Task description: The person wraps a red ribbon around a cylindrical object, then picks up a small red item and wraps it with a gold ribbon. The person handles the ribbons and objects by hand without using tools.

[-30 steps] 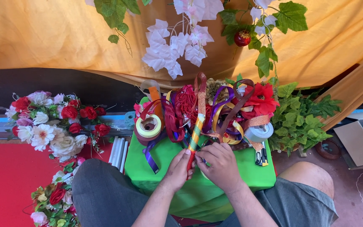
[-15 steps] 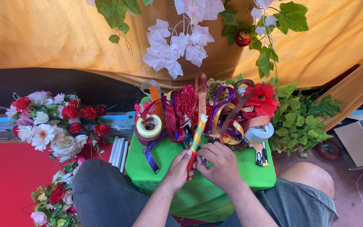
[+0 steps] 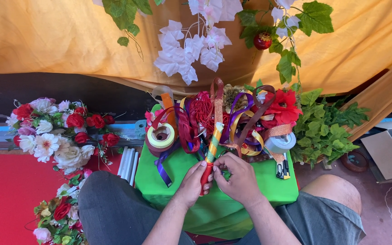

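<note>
Striped stick is gripped at its red lower end by left hand fingers; right hand fingers are closed on it just above.

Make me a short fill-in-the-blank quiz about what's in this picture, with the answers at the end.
1. Both hands, left hand and right hand, hold a striped ____.
2. The box under the ribbons is covered in ____ cloth.
3. The tape roll lies on the person's ____ side.

Missing words: stick; green; left
</note>
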